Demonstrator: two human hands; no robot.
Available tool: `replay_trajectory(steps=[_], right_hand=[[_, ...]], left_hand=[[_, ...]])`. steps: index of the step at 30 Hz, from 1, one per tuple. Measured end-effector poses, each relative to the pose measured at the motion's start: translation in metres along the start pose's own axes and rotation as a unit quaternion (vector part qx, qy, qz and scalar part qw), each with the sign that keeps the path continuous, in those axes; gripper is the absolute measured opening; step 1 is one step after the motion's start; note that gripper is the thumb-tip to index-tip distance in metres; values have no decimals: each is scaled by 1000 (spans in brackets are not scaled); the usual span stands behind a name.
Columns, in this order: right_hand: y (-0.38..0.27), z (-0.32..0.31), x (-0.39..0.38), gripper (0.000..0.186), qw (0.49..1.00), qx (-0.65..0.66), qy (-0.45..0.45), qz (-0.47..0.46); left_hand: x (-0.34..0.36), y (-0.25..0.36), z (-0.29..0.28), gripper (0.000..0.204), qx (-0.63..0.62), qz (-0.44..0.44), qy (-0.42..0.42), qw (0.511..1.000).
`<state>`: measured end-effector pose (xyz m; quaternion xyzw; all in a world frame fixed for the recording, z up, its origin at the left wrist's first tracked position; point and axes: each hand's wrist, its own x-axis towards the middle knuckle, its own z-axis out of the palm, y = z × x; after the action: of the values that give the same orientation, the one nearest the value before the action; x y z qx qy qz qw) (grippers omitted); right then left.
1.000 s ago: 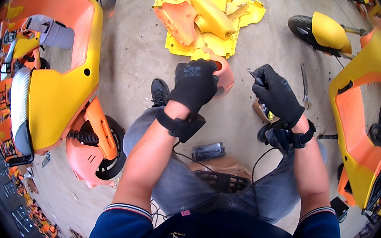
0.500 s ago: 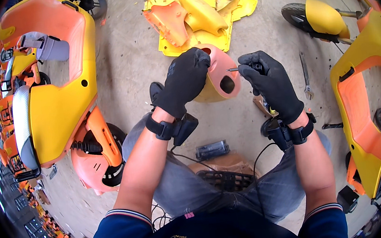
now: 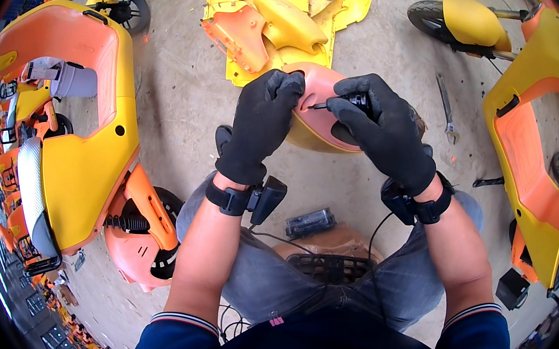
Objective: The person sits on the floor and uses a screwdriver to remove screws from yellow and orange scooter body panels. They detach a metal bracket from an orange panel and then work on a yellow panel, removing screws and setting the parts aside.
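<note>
In front of me is a rounded scooter body panel, pink on the face toward me and yellow along its lower side. My left hand, in a black glove, grips the panel at its upper left edge, with the fingers curled. A screwdriver with a black handle and thin shaft is in my right hand, also gloved in black. Its shaft points left, and the tip is at a small recess in the pink face. The right hand covers the panel's right part and most of a dark hole there.
Yellow and orange body panels lie piled on the concrete floor ahead. A yellow scooter body stands at left, another at right. A wrench lies right of my hands. A dark clear-topped box sits between my legs.
My right hand has moved left with the screwdriver, bringing its tip from beside the panel onto the pink face. The panel has turned and shifted slightly right; my left hand still grips it.
</note>
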<state>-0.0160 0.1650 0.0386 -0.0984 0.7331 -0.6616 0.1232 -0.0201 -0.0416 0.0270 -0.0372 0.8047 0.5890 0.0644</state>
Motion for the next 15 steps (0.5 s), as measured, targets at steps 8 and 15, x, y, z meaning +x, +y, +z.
replay_trajectory(steps=[8,15], right_hand=[[3,5,4,20,996,-71,6,-48],[2,8,4,19,998,-46,17,-43]], left_hand=[[1,-1,5,32,1,57,15,998],[0,2,1,23,-2,16,-7,1000]])
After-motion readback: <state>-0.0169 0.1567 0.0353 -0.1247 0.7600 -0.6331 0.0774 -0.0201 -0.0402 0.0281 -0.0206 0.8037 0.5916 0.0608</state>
